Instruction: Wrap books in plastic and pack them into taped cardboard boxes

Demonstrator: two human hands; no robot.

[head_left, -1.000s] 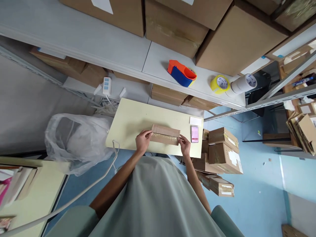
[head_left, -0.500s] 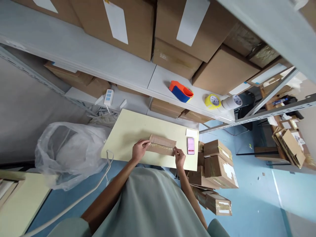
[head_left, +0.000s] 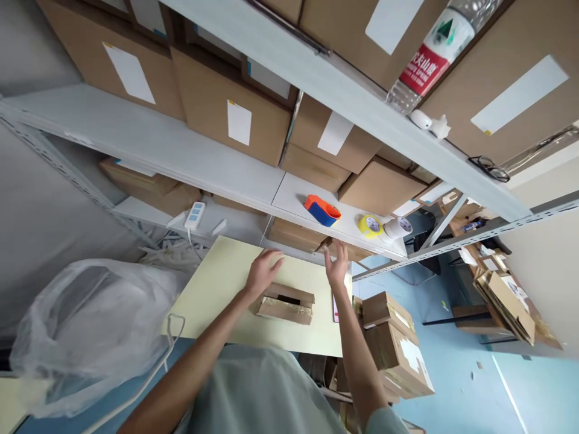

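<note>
Your left hand (head_left: 261, 274) rests on the near-left end of the small cardboard box (head_left: 284, 303), fingers spread and loose rather than clamped, a flat palm being enough to keep a light box from sliding on the counter (head_left: 212, 283). Your right hand (head_left: 337, 265) is up off the box, its grip apart and holding nothing, raised between the box and the shelf (head_left: 298, 202) behind the counter. The box lies in the middle of the pale counter with its top flaps parted, a dark slot showing between them, and tape shining along its near side. The orange and blue tape dispenser (head_left: 322, 211) stands on the shelf just beyond your raised hand, with a yellow tape roll (head_left: 370, 225) and a white roll (head_left: 398, 228) beside it, all kept off the working surface yet within an arm's stretch. A stack of small cartons (head_left: 393, 337) sits on the floor at your right, next to the counter's edge, and a large clear plastic bag (head_left: 85, 331) bulges at your left.
</note>
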